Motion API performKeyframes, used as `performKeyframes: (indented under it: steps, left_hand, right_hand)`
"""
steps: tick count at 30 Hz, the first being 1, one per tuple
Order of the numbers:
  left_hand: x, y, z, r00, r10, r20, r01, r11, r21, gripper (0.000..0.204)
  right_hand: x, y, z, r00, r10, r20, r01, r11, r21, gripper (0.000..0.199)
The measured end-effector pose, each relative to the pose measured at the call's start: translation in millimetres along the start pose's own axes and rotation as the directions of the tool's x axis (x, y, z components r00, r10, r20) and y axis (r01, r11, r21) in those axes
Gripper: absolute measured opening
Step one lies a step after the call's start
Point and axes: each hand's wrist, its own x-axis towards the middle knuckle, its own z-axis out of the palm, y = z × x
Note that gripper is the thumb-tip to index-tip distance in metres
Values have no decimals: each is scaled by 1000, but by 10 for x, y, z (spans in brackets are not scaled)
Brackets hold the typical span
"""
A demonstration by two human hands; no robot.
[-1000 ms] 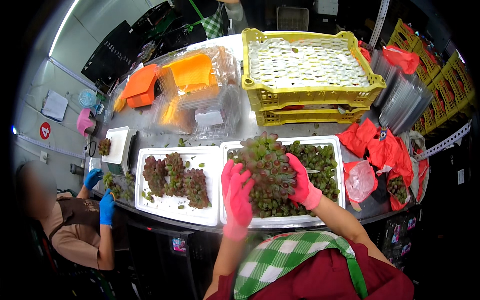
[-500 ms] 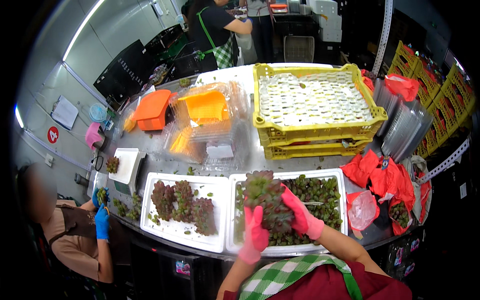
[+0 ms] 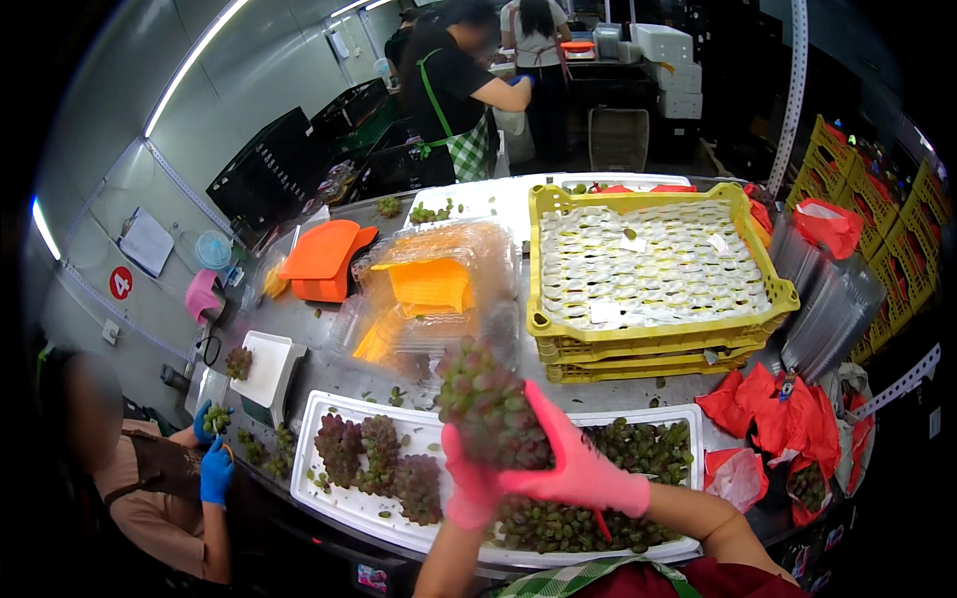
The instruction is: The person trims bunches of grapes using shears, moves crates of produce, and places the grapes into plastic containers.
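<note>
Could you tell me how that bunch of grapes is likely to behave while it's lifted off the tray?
The grape bunch probably sags and sways, since both gloved hands, left hand and right hand, cradle it. Berries likely detach easily: loose grapes dot the table.

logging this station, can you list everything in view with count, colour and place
grape bunch: one, green-purple, lifted above the trays
white trays: two, side by side at the near table edge, holding grapes
yellow crates: stacked, right of centre
clear punnets: pile with orange inserts, table centre
orange lid: one, left of the punnets
scale: one, white, left
red bags: several, right
co-worker's hands: two, blue gloves, far left
left hand: pink glove, under the bunch
right hand: pink glove, grip on the bunch
</note>
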Motion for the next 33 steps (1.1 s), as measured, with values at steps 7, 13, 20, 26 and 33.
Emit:
performKeyframes:
  steps: [7,13,20,26,33]
  left_hand:
    - [703,607,322,979,105,176,-163,922,351,87]
    - [1120,882,159,954,173,246,-261,880,396,81]
    - [1808,1381,14,943,159,291,-229,947,224,68]
    - [2283,1984,-177,913,58,404,-28,996,-81,67]
    - [2861,2255,-827,837,484,257,-494,869,-30,66]
  right_hand:
    - [782,-103,-283,995,103,2,-91,866,492,99]
    - [1413,-120,-583,985,42,170,-170,457,873,66]
    - [2108,-849,-446,981,-101,167,3,863,505,75]
    - [2801,-1091,-70,970,-81,229,89,996,-23,87]
    - [3004,-1005,-145,963,-253,94,270,883,-383,78]
